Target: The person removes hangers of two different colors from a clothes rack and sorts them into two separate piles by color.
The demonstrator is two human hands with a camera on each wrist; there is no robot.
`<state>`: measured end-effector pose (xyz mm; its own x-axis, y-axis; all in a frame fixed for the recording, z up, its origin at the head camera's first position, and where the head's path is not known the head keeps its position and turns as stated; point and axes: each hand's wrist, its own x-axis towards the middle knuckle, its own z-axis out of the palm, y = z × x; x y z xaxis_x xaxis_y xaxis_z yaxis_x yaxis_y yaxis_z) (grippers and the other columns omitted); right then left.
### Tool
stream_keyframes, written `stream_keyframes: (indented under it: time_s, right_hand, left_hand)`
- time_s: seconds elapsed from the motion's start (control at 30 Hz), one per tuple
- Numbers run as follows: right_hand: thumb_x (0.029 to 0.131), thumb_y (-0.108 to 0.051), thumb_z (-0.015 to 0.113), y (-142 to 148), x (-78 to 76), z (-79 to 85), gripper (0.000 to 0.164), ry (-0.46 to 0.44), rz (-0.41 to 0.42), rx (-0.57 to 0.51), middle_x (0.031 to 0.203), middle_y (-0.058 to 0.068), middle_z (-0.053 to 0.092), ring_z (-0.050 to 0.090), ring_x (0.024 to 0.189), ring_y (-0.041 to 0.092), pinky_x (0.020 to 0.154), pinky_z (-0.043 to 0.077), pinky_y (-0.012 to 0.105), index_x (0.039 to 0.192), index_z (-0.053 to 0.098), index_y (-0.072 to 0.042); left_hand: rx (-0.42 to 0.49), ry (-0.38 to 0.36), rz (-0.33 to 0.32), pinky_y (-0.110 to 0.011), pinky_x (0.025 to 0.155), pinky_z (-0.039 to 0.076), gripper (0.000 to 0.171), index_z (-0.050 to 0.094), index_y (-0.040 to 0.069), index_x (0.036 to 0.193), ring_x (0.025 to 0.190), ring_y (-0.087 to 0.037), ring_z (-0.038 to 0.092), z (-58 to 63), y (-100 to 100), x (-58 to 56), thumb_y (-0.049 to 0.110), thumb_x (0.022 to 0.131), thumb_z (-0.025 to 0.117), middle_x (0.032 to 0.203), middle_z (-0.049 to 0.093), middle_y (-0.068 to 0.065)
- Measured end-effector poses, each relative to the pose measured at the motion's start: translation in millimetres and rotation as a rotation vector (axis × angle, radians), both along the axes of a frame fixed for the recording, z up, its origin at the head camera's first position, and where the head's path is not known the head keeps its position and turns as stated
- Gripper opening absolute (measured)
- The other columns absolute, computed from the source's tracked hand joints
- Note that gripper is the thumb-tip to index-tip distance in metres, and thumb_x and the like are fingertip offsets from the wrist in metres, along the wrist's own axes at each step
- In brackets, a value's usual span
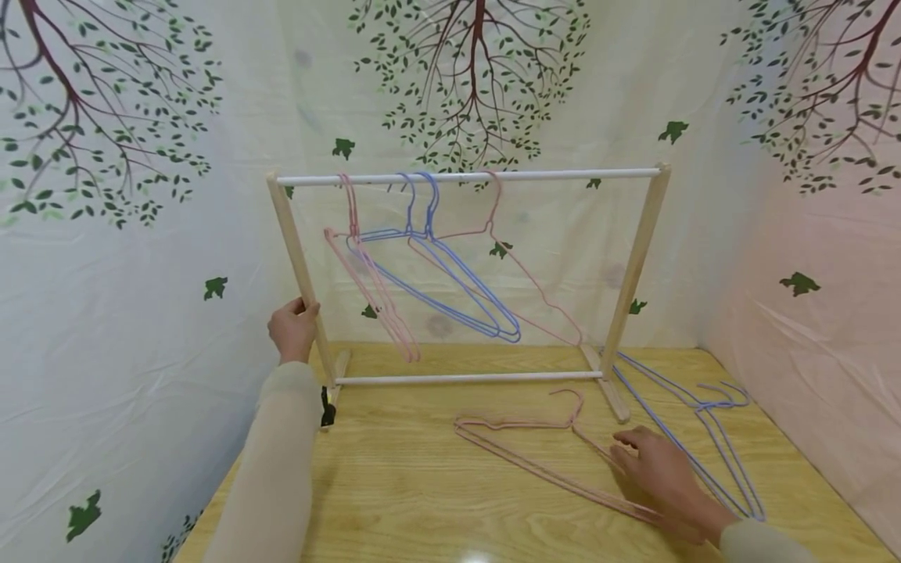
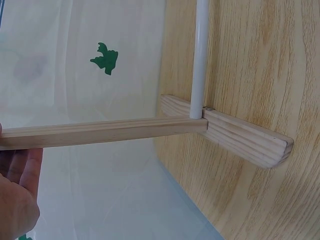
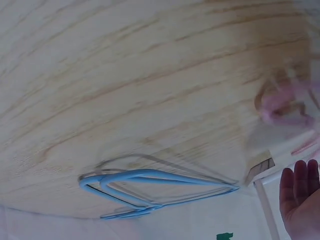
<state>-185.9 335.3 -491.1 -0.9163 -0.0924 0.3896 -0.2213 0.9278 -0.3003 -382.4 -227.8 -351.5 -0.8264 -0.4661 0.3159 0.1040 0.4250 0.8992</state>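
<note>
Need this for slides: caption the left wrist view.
Left-hand fingers hold a wooden upright meeting a white rod.

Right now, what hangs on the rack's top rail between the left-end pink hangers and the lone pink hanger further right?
Blue wire hangers: the head view shows their hooks on the white top rail, filling part of that stretch.

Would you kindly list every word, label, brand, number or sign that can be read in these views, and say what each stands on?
There are none: no readable text shows on the hangers, the rack, the tabletop or the backdrop, which shows trees and leaves.
The small black object by the rack's left foot is too small to tell whether it bears any marking.
</note>
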Motion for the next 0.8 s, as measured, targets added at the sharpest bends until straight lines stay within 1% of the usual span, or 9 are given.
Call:
stream_keyframes:
  time_s: [0.13, 0.17, 0.23, 0.33, 0.43, 0.67, 0.8]
  right_hand:
    - [0.094, -0.023, 0.069, 0, 1.1, 10.5, 0.024, -0.042, -0.031, -0.080, 0.096, 0.007, 0.071, 0.066, 0.080, 0.025, 0.062, 0.053, 0.043, 0.107, 0.074, -0.004]
    - [0.094, -0.023, 0.068, 0, 0.7, 13.4, 0.024, -0.039, -0.035, -0.094, 0.095, 0.008, 0.071, 0.066, 0.080, 0.026, 0.061, 0.053, 0.042, 0.107, 0.074, -0.004]
    - [0.094, -0.022, 0.068, -1, -1.2, 20.5, 0.024, -0.020, -0.032, -0.116, 0.093, 0.009, 0.072, 0.067, 0.080, 0.028, 0.060, 0.054, 0.041, 0.107, 0.074, -0.003]
    - [0.094, -0.022, 0.069, 0, -7.1, 30.7, 0.024, 0.034, -0.020, -0.124, 0.091, 0.010, 0.073, 0.068, 0.078, 0.029, 0.058, 0.054, 0.040, 0.106, 0.074, -0.001]
    - [0.094, -0.022, 0.068, -2, -13.7, 43.0, 0.025, 0.075, -0.029, -0.140, 0.090, 0.011, 0.072, 0.068, 0.077, 0.030, 0.056, 0.053, 0.040, 0.106, 0.074, -0.001]
    - [0.099, -0.023, 0.063, -4, -33.4, 74.8, 0.029, 0.158, -0.041, -0.214, 0.093, 0.015, 0.073, 0.068, 0.079, 0.034, 0.061, 0.053, 0.047, 0.111, 0.073, 0.000]
    - [0.101, -0.026, 0.058, -10, -46.7, 101.1, 0.034, 0.200, -0.056, -0.282, 0.097, 0.018, 0.073, 0.068, 0.082, 0.037, 0.068, 0.053, 0.052, 0.112, 0.072, 0.002]
  left_hand:
    - [0.002, -0.004, -0.005, -0.045, 0.095, 0.049, 0.033, 0.069, 0.000, 0.124, 0.108, -0.035, 0.063, 1.5, 1, 1.7, 0.020, 0.098, 0.064, 0.121, 0.068, -0.019]
    - [0.001, -0.005, -0.004, -0.044, 0.095, 0.049, 0.033, 0.069, 0.000, 0.124, 0.108, -0.035, 0.063, 1.7, 1, 2.1, 0.020, 0.098, 0.064, 0.121, 0.068, -0.019]
    - [-0.004, -0.006, -0.002, -0.044, 0.095, 0.049, 0.033, 0.069, 0.000, 0.124, 0.107, -0.035, 0.063, 1.7, 1, 2.8, 0.020, 0.098, 0.064, 0.121, 0.068, -0.019]
    - [-0.006, -0.012, -0.001, -0.045, 0.094, 0.049, 0.033, 0.069, 0.000, 0.124, 0.107, -0.036, 0.063, 1.3, 1, 2.8, 0.021, 0.099, 0.063, 0.121, 0.068, -0.019]
    - [-0.011, -0.017, 0.000, -0.045, 0.093, 0.050, 0.033, 0.068, 0.000, 0.124, 0.107, -0.036, 0.064, 1.5, 1, 2.8, 0.021, 0.099, 0.063, 0.121, 0.068, -0.019]
    - [-0.013, -0.010, 0.005, -0.045, 0.093, 0.050, 0.033, 0.068, 0.000, 0.124, 0.106, -0.036, 0.064, 1.9, 2, 4.5, 0.020, 0.099, 0.063, 0.121, 0.068, -0.019]
    - [-0.006, -0.009, 0.006, -0.045, 0.093, 0.050, 0.033, 0.068, 0.000, 0.124, 0.105, -0.036, 0.064, 2.1, 1, 5.0, 0.020, 0.098, 0.063, 0.120, 0.068, -0.019]
